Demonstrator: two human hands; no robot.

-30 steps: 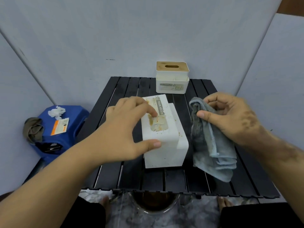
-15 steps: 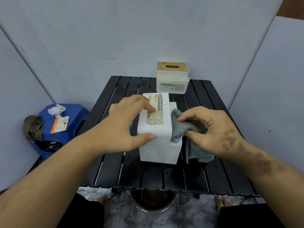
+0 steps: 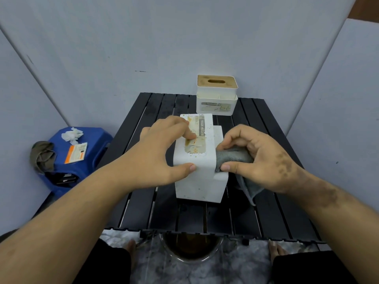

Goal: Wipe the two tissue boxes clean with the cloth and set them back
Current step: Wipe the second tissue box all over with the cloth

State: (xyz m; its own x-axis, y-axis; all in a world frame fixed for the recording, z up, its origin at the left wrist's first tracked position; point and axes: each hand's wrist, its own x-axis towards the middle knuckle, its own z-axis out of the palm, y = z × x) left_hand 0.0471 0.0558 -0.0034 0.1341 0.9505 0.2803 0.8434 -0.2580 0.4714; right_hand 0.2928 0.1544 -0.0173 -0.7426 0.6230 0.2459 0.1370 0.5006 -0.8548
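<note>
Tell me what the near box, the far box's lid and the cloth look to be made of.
Near box: likely matte white plastic; smooth, sharp-edged faces, speckled with brownish dirt, printed paper label on top.
Far box's lid: looks like light wood or bamboo; tan, matte, with an oval slot.
Cloth: grey soft fabric, perhaps microfibre; it bunches and folds in the right hand.
</note>
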